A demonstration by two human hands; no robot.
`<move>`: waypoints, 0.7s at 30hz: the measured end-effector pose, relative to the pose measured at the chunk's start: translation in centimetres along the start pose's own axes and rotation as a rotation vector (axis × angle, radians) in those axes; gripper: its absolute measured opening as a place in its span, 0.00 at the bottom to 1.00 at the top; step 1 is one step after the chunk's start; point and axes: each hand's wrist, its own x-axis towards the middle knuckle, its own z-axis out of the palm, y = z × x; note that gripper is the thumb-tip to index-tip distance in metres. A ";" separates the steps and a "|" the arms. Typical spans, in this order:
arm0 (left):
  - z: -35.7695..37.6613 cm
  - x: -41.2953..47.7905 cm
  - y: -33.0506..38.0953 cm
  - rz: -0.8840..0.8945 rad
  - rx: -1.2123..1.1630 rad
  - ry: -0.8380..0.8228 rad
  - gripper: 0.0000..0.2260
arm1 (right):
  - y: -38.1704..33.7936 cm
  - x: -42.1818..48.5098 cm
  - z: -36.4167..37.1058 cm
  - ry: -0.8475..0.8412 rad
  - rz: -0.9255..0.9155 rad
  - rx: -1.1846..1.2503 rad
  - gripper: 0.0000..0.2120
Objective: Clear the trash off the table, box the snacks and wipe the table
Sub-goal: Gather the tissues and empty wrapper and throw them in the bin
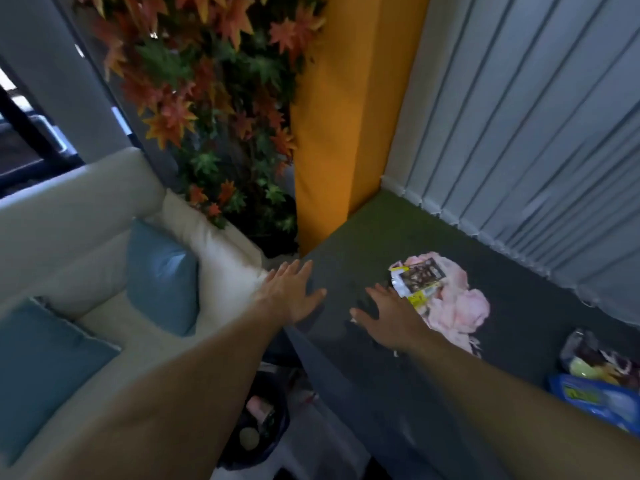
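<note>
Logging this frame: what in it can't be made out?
Head view, blue packet: cut off by the right edge, print blurred.
Head view, pink heap: near side behind the right hand; bag or tissue, cannot tell.
Head view, bin: dim, partly hidden by the table edge.

Dark grey-green worktop (363, 244), blurry. Left hand (294, 292) is spread with straight fingers over its left edge. Right hand (388, 317) is spread flat over the surface a little further in; contact unclear. Just right of the right hand's fingers lies a crumpled pink pile (464, 310) with a torn white-and-yellow wrapper (415, 282) on top. Tiny white scrap (354, 320) by the right thumb. Well right of the right forearm, at the frame edge, lie a dark purple snack packet (588, 358) and, nearer, a blue packet (595, 396), touching.
</note>
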 end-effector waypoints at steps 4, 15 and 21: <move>0.0 1.8 4.7 0.057 0.027 -0.022 0.37 | 4.1 -2.1 -2.2 0.053 0.075 0.052 0.30; 1.5 4.9 17.3 0.229 0.103 -0.067 0.34 | 15.8 -6.3 -5.1 0.098 0.304 0.075 0.35; 2.4 6.5 22.4 0.277 0.120 -0.103 0.33 | 20.5 -8.8 -6.3 0.131 0.335 0.089 0.35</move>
